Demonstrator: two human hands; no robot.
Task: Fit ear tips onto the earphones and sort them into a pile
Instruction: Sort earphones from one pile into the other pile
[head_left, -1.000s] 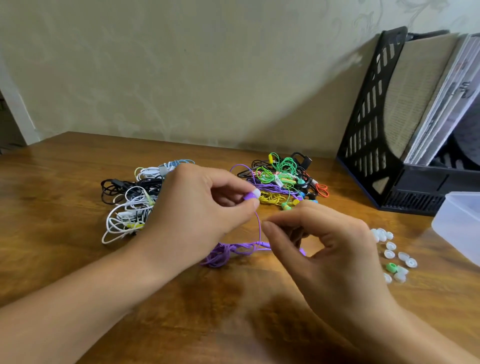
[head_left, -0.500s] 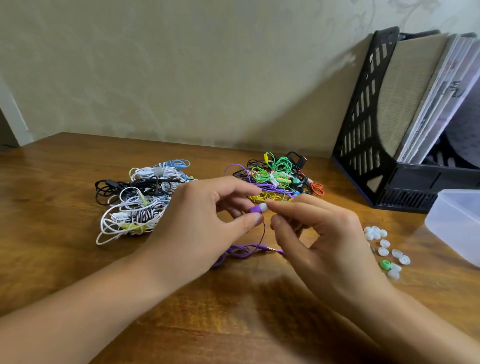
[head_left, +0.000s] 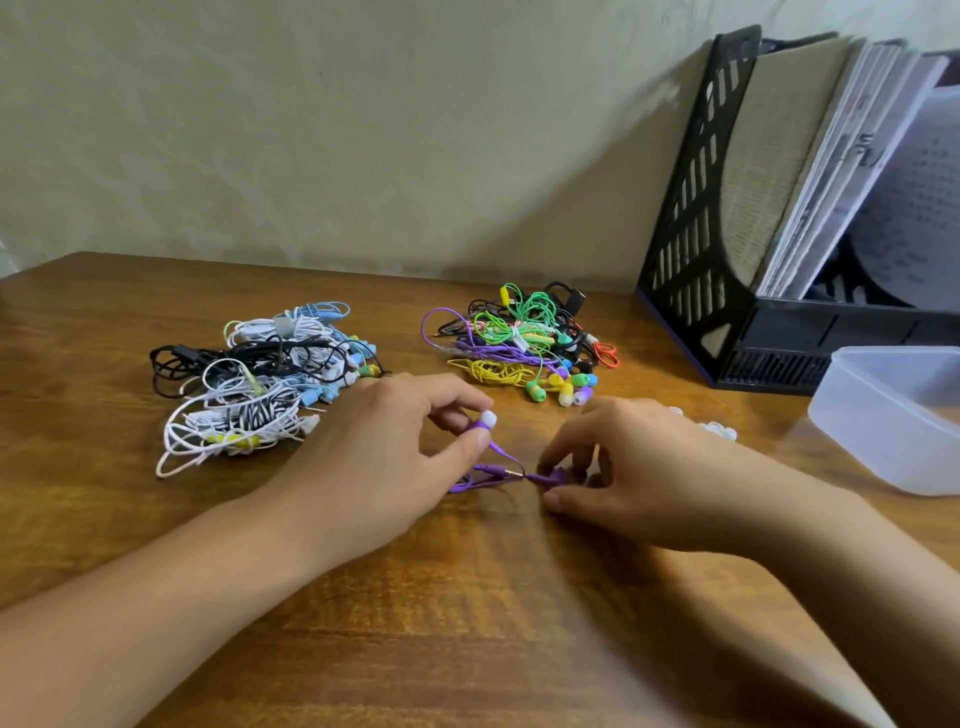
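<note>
My left hand (head_left: 384, 457) pinches a purple earbud (head_left: 482, 422) that carries a white ear tip, held just above the table. Its purple cable (head_left: 496, 470) runs down to the wood and across to my right hand (head_left: 639, 478), whose fingertips pinch the other purple end (head_left: 553, 475) low on the table. A colourful pile of earphones (head_left: 519, 345) lies behind the hands. To the left lies a white, black and blue pile (head_left: 260, 384). Loose white ear tips (head_left: 719, 430) peek out behind my right hand.
A clear plastic box (head_left: 898, 415) stands at the right edge of the wooden table (head_left: 467, 623). Behind it a black file holder (head_left: 727, 249) with papers leans near the wall.
Both hands have dropped closer to the table. My right hand has moved away from the held earbud and down to the purple cable end on the wood.
</note>
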